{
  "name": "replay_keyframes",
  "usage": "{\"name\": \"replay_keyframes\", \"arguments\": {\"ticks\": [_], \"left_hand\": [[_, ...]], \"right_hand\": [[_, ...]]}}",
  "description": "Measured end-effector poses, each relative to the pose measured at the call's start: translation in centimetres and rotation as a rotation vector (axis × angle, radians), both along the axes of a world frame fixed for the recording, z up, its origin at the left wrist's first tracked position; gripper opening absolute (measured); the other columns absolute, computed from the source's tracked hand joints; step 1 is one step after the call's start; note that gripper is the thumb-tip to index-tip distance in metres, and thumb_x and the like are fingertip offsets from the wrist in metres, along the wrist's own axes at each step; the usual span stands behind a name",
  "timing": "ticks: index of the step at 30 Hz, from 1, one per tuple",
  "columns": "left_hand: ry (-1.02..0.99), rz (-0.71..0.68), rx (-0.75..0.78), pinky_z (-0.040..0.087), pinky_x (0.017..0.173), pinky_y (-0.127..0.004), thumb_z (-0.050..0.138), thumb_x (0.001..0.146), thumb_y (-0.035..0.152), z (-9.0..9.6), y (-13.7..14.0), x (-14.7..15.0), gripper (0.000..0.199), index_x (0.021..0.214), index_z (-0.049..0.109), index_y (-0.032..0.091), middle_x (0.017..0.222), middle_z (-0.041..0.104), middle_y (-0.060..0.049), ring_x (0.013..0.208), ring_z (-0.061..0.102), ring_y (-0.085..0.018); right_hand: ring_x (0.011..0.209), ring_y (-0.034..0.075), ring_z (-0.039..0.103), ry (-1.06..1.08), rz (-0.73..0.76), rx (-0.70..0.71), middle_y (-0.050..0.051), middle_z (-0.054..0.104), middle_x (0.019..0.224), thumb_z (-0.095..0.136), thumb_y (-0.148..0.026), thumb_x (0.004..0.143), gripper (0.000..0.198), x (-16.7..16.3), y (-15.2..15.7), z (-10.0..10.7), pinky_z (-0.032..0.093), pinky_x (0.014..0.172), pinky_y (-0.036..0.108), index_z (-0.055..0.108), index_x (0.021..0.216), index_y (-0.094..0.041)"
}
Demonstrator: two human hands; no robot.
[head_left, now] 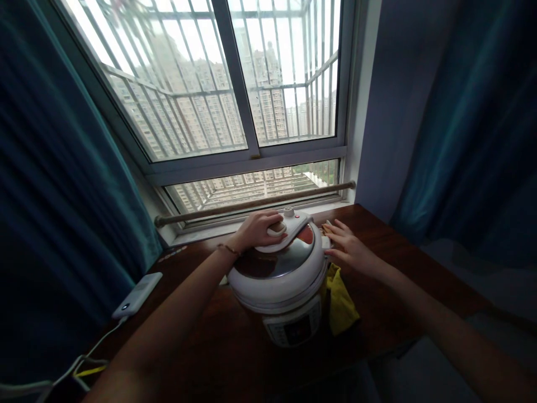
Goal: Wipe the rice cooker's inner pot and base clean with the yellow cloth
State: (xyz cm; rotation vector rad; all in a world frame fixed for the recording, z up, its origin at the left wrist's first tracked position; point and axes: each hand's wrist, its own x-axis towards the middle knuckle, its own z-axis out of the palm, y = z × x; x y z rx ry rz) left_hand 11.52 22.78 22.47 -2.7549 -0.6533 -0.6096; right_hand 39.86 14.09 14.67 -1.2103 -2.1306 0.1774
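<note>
A white electric pressure cooker [277,291] stands on the wooden table, its lid on and its control panel facing me. My left hand [262,228] is closed around the handle on top of the lid [289,258]. At the cooker's right side, my right hand [346,244] has its fingers stretched out and apart, by the white side handle [326,242]. It appears to touch that handle, though the exact contact is hard to see. A yellow cloth [342,302] lies against the cooker's right side, below my right hand.
The dark wooden table [390,268] reaches up to the window. A wooden rod [260,202] crosses the low window pane. To the left lies a white device [137,294] with a white cable [103,338]. Blue curtains [62,168] hang on both sides.
</note>
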Motion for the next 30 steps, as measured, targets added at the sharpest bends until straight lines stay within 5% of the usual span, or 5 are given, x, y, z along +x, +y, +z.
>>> {"name": "replay_keyframes", "arguments": {"ticks": [10,22,30], "left_hand": [[-0.011,0.076,0.014,0.039,0.061,-0.027,0.052,0.079,0.052,0.1,-1.1,1.0,0.034,0.079,0.059,0.019,0.077,0.06,-0.004,0.069,0.055,-0.017],[-0.014,0.306,0.045,0.038,0.063,-0.027,0.047,0.082,0.052,0.0,-1.9,1.6,0.034,0.078,0.059,0.021,0.08,0.063,-0.004,0.075,0.059,-0.019],[0.001,0.368,0.028,0.04,0.065,-0.028,0.044,0.082,0.054,-0.2,-1.6,2.0,0.038,0.08,0.061,0.02,0.083,0.065,-0.005,0.078,0.061,-0.021]], "right_hand": [[0.137,0.027,0.019,-0.091,0.009,-0.012,0.009,0.042,0.14,0.054,-0.033,0.084,0.039,1.2,1.4,0.3,0.018,0.11,0.049,0.058,0.121,-0.022],[0.135,0.024,0.026,-0.259,0.159,-0.108,0.011,0.042,0.139,0.042,-0.034,0.09,0.044,1.7,6.8,0.4,0.011,0.111,0.048,0.048,0.131,-0.019],[0.124,0.025,0.041,-0.241,0.226,-0.151,0.009,0.053,0.13,0.043,-0.038,0.089,0.041,1.3,7.7,1.8,0.024,0.106,0.044,0.054,0.124,-0.021]]}}
